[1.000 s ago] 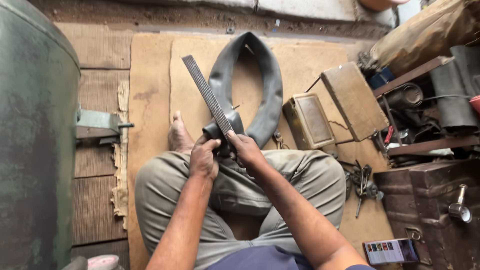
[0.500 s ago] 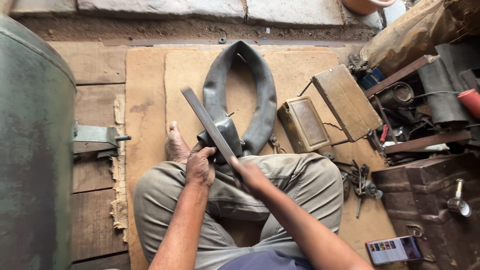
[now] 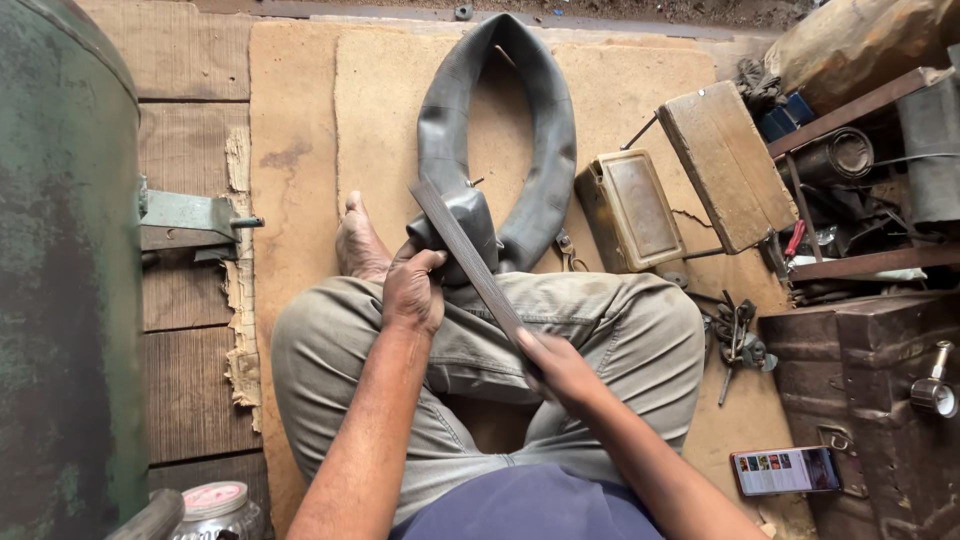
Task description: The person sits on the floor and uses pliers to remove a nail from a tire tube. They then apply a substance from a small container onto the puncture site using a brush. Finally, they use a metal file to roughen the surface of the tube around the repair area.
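I had drawn my right hand (image 3: 560, 368) back toward my lap, fingers clamped on the long flat grey metal file (image 3: 470, 262), its long axis pointing up-left across the folded black rubber inner tube (image 3: 470, 215) that my left hand (image 3: 412, 290) pinched over my knee.

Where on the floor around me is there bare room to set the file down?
Bare tan mat left of the black rubber inner tube, up to the wooden planks; a smaller patch inside the tube's loop. The right is crowded: metal boxes, scattered tools, a phone.
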